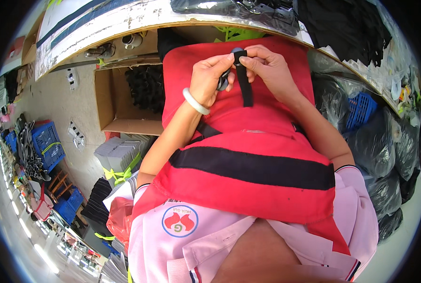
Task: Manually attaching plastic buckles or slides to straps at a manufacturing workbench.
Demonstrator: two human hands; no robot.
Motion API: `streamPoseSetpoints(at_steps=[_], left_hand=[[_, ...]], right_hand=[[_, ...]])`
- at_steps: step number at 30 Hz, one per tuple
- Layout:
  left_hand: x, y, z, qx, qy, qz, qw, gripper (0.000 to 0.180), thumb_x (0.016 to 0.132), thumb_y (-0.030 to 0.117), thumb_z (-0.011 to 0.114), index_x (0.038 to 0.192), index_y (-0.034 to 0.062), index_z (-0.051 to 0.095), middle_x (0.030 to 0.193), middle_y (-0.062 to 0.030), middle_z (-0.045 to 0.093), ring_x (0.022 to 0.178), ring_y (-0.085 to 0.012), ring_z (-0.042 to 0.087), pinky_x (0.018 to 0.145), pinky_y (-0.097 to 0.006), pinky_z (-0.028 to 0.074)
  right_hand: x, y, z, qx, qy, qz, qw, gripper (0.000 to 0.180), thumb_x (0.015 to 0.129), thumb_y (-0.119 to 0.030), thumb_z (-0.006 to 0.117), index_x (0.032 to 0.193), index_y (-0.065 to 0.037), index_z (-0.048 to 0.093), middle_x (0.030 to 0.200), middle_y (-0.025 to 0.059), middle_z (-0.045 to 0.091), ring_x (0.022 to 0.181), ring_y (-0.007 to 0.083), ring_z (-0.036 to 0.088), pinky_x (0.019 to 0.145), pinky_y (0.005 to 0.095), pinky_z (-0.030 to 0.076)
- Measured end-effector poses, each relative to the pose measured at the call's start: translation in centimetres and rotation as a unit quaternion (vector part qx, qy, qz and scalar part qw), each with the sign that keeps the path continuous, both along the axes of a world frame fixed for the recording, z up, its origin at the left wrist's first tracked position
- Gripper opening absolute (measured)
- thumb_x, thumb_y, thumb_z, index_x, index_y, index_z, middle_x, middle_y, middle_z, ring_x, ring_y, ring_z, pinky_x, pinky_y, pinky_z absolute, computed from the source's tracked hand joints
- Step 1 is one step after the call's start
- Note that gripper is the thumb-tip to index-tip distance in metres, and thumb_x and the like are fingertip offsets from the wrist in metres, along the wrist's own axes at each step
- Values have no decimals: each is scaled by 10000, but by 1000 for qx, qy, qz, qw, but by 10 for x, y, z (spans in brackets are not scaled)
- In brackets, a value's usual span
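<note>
Above my lap, a short black webbing strap (245,88) hangs down between my two hands. My left hand (204,78) pinches its upper end between thumb and fingertips. From the other side, my right hand (274,73) grips the same end with thumb and forefinger. A small blue-grey rounded piece (237,50) shows at the top of the strap, partly covered by fingers. Dark, smooth, curved pieces (223,81) sit in the curled fingers of my left hand; their kind I cannot make out. A red apron (238,123) lies beneath both hands.
The worktable's edge (182,28) runs just beyond my hands, with black fabric (344,28) on its right. An open cardboard box (107,101) of black pieces stands at left, near stacked grey pieces (118,153). Filled plastic bags (373,144) crowd the right.
</note>
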State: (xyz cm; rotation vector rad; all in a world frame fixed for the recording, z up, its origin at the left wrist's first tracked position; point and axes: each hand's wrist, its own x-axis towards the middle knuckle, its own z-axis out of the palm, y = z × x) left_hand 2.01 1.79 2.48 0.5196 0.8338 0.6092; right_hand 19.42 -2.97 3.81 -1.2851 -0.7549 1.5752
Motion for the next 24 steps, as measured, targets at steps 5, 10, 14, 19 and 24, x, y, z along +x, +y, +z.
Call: streamPoseSetpoints(at_steps=[5,10,14,19,24], left_hand=[[1,5,7,63,47,37,996,220,877,104,678,1007,-73,669,746,-99,654,498,-124,579,385,-230,432],[11,1,8,113,63,69,989,218,872,76,677,1016,-87,660,750,-109,663,510,-132,590,400,-236,461],[13,-5,12,150,69,99,981,208,867,49,677,1034,-73,660,747,-104,659,534,-122,595,412,-233,477],[9,-9,5,216,71,93,969,170,864,19,670,1023,-42,676,857,-78,647,582,-106,588,438,-224,482],[4,-7,9,284,82,67,953,144,856,-16,662,997,-30,687,955,-55,626,634,-94,580,488,-217,480]], right_hand=[[-8,-9,30,203,-162,-79,963,168,902,-92,653,1046,-5,652,831,37,621,654,82,584,572,197,486],[6,3,44,31,-118,-20,992,168,914,-137,646,983,16,637,764,39,634,568,65,569,509,203,475],[7,-7,22,-55,-62,10,997,170,908,-168,653,886,-4,614,723,38,617,546,73,575,479,212,478],[0,-4,18,-77,-38,1,996,163,909,-171,651,885,-17,601,725,37,613,544,82,583,476,216,487],[-2,-5,12,-32,3,-26,999,158,924,-168,634,952,-17,594,755,35,619,613,91,609,564,222,518]])
